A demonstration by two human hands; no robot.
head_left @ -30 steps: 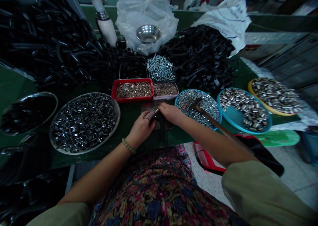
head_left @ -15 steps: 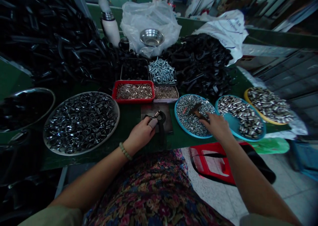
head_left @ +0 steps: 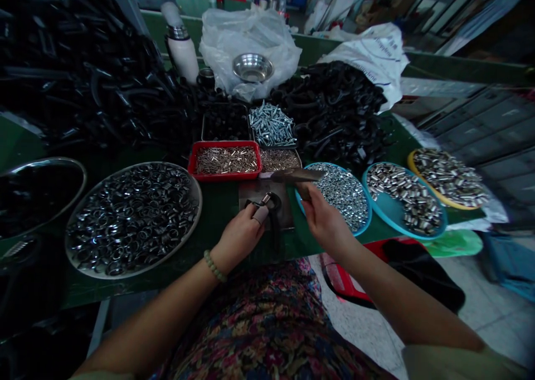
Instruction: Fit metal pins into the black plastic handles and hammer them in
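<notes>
Black curved part (head_left: 275, 218): one, on one metal plate (head_left: 286, 215) mid-table (head_left: 217, 199). Left to right: two round trays (head_left: 121, 276), one red tray (head_left: 225, 176), one left hand (head_left: 242, 232) clamped on the part, one hammer (head_left: 297, 175) gripped in one right hand (head_left: 326, 221), two blue trays (head_left: 390, 204), one yellow tray (head_left: 420, 181).

The raised hammer (head_left: 301, 176) hovers near a curved black part (head_left: 275, 223) on a plate (head_left: 286, 204).
</notes>
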